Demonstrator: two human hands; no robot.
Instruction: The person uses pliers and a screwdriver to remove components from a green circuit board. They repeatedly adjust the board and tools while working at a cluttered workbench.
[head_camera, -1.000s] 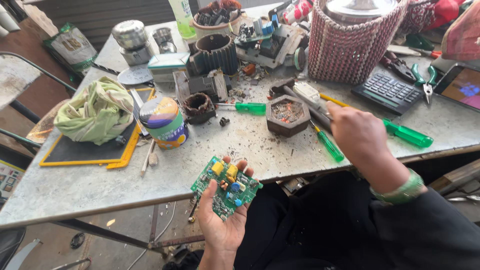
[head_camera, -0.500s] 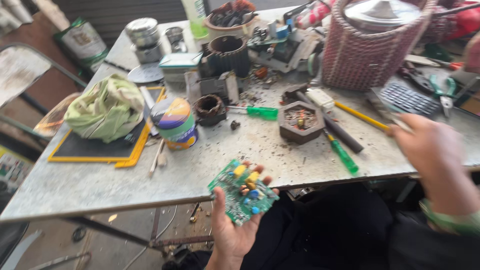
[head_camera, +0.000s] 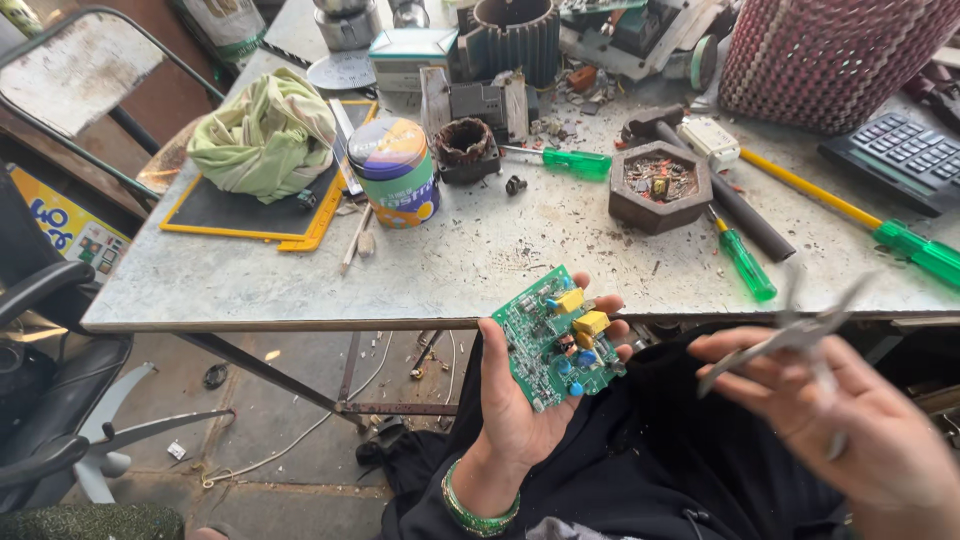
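Green circuit board cradled face-up in left hand, fingers curled round its edges, below the table edge, presumably for inspection. Right hand closed on blurred metal tweezers beside it.

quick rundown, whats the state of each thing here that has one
circuit board: held face up in the left hand, off the table
metal tool: in the right hand, blurred
round tin: upright, lid on
green cloth: crumpled on the black mat
hexagonal dish: holding small parts
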